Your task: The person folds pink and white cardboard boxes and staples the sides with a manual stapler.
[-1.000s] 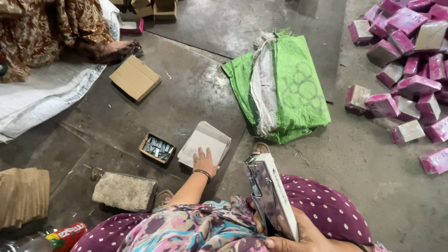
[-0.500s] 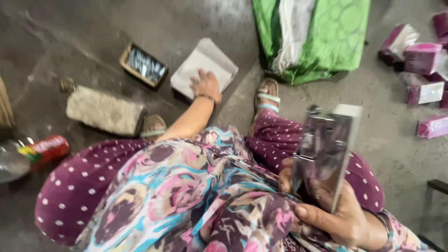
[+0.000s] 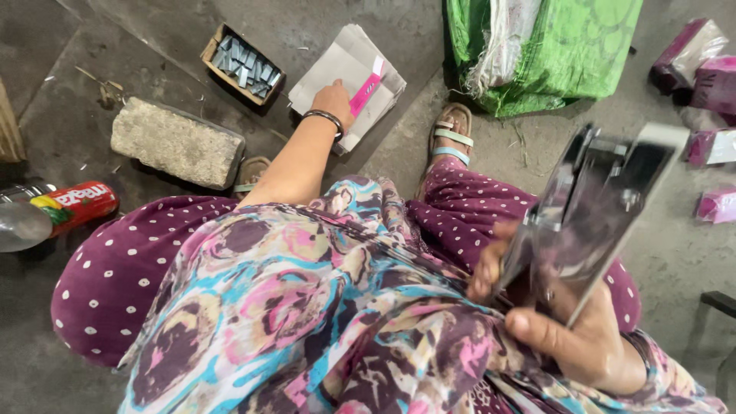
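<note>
My left hand (image 3: 334, 100) reaches down to the floor and grips the top sheet of a stack of flat grey cardboard blanks (image 3: 337, 65), lifting an edge that shows pink underneath. My right hand (image 3: 567, 322) is close to my lap and shut on a large metal stapler (image 3: 594, 203), held upright and near the camera. A small cardboard box of staples (image 3: 243, 64) sits just left of the stack.
A rough stone block (image 3: 175, 143) lies left of my knee, with a plastic bottle with a red label (image 3: 54, 211) beyond it. A green woven sack (image 3: 552, 46) lies ahead, and pink boxes (image 3: 709, 77) are scattered at right. My sandalled foot (image 3: 452, 130) rests near the sack.
The camera has tilted down and closer. My left hand has lifted a blank's edge, showing its pink side. The stapler has risen nearer the camera.
</note>
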